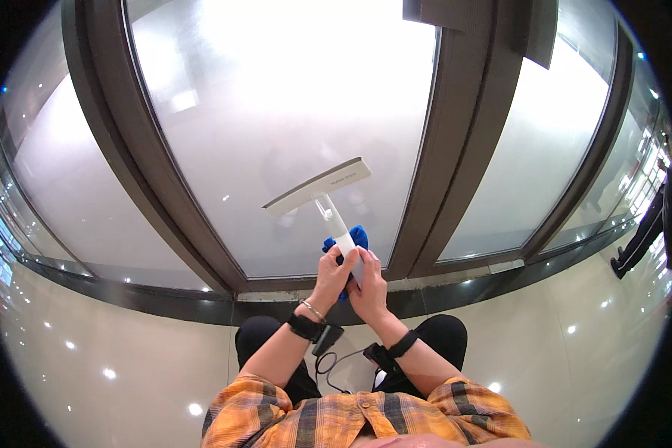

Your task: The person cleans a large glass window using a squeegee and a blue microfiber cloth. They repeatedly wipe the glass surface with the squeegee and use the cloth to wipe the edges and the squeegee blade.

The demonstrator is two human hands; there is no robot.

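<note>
A white window squeegee (317, 186) with a broad head and a spray-bottle-like handle points up and away from me, its head tilted with the right end higher. My left hand (331, 275) is closed round the lower handle from the left. From the right, my right hand (369, 285) is closed on the handle's bottom end, thumb along it. A crumpled blue cloth (359, 236) sticks out behind the handle and between my hands; which fingers pin it is hidden. Beyond the squeegee stands a frosted glass pane (291, 104); whether the blade touches it I cannot tell.
Dark brown frames (455, 142) border the pane, with further glass panels on both sides. A dark stone sill (493, 278) runs along the bottom. Shiny beige tiles (560, 336) cover the floor. A cable (327, 366) hangs between my knees. At far right stands a person in dark trousers (644, 228).
</note>
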